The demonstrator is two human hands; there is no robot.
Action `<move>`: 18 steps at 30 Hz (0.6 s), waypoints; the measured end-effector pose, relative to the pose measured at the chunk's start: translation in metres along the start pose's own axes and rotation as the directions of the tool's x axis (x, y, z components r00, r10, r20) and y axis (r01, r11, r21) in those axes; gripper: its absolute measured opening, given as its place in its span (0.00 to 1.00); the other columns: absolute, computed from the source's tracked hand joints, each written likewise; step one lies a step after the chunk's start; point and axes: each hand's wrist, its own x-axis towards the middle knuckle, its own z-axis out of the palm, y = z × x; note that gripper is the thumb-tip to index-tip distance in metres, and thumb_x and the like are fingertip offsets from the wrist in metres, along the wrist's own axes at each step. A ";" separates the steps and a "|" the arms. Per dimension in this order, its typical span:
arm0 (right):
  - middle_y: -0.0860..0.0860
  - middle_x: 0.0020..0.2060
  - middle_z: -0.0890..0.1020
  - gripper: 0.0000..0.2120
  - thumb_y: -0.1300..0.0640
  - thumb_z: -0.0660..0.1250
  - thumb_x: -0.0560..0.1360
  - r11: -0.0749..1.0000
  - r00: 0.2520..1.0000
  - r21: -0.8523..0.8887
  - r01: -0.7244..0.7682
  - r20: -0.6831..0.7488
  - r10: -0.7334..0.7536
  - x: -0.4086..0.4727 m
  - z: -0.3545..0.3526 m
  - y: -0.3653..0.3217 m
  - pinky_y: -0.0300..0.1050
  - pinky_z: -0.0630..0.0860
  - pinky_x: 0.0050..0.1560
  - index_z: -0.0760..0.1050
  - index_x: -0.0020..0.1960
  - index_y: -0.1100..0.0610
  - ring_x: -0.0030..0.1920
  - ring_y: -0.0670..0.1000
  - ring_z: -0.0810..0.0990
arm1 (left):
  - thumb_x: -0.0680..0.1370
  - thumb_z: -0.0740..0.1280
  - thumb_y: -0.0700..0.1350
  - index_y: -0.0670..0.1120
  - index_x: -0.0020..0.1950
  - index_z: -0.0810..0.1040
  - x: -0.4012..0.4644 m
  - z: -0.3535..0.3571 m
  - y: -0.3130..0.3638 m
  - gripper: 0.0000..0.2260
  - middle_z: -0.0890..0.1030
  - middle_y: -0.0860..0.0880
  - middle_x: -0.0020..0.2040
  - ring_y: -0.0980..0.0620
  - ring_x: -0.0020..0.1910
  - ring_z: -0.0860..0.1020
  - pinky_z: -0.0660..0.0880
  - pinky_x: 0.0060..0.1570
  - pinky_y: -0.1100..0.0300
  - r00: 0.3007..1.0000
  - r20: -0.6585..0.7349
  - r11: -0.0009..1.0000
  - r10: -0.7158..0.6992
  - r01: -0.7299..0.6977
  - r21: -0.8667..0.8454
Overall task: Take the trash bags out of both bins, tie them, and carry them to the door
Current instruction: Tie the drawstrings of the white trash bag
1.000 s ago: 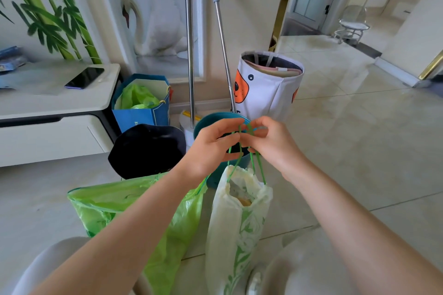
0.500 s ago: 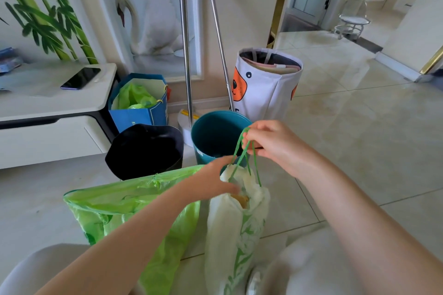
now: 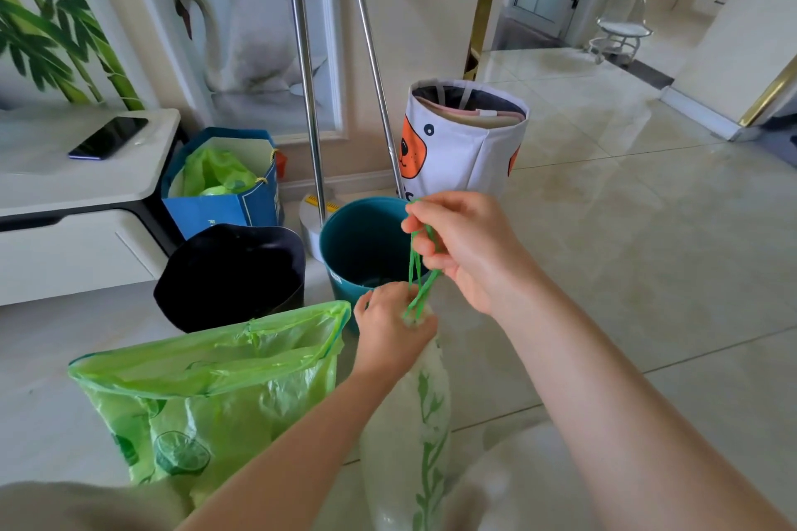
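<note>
Two hands share the white bag (image 3: pixel 407 410), near centre: the left hand (image 3: pixel 390 330) pinches its neck closed while the right hand (image 3: pixel 461 246) grips the green drawstrings (image 3: pixel 417 272) taut above — likely cinching. The green bag (image 3: pixel 207 392) stands open just left.

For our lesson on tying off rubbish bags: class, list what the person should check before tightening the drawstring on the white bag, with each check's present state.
1. Right hand holds the green drawstring: ok.
2. Left hand pinches the white bag at its neck: ok.
3. White bag's mouth gathered shut: ok, as far as it shows.
4. Knot made in the drawstring: cannot tell.
5. Green bag tied: not ok, its mouth stands open.
6. Teal bin and black bin emptied of bags: ok.
</note>
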 end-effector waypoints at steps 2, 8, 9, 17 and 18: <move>0.53 0.29 0.79 0.09 0.67 0.62 0.74 0.983 0.992 -0.154 0.097 -0.065 -0.109 0.001 -0.007 -0.002 0.35 0.61 0.20 0.76 0.36 0.61 0.21 0.47 0.68 | 0.68 0.71 0.44 0.48 0.45 0.79 0.004 -0.004 -0.010 0.07 0.76 0.54 0.40 0.50 0.46 0.74 0.72 0.55 0.46 1.000 -0.009 1.000 0.013 -0.013 -0.002; 0.50 0.26 0.81 0.08 0.65 0.64 0.71 0.828 0.929 -0.463 0.316 -0.028 -0.370 -0.005 -0.010 -0.002 0.37 0.68 0.32 0.79 0.35 0.60 0.22 0.41 0.73 | 0.72 0.72 0.50 0.49 0.33 0.63 0.003 -0.006 -0.037 0.18 0.64 0.55 0.33 0.53 0.32 0.66 0.67 0.35 0.58 0.991 0.013 0.990 0.130 -0.130 0.052; 0.51 0.27 0.81 0.09 0.65 0.64 0.72 0.846 0.928 -0.419 0.329 -0.022 -0.372 -0.007 -0.010 -0.004 0.35 0.67 0.31 0.78 0.35 0.59 0.21 0.42 0.72 | 0.73 0.71 0.50 0.50 0.32 0.61 0.003 -0.008 -0.037 0.20 0.63 0.55 0.32 0.55 0.30 0.64 0.64 0.33 0.60 0.989 0.018 0.987 0.146 -0.147 0.064; 0.54 0.27 0.80 0.08 0.67 0.64 0.74 0.907 0.930 -0.221 0.359 0.004 -0.367 -0.008 -0.001 -0.008 0.33 0.66 0.25 0.77 0.37 0.63 0.20 0.43 0.70 | 0.74 0.64 0.62 0.48 0.29 0.66 0.023 -0.025 -0.044 0.22 0.70 0.52 0.27 0.52 0.28 0.68 0.67 0.31 0.55 0.951 0.293 0.981 -0.096 0.039 0.192; 0.53 0.27 0.80 0.07 0.67 0.63 0.74 0.914 0.938 -0.225 0.337 -0.003 -0.347 -0.005 -0.001 -0.008 0.34 0.66 0.24 0.77 0.38 0.64 0.20 0.45 0.70 | 0.73 0.65 0.61 0.50 0.31 0.68 0.024 -0.028 -0.041 0.19 0.72 0.53 0.31 0.52 0.32 0.72 0.71 0.35 0.54 0.931 0.346 0.971 -0.113 0.030 0.236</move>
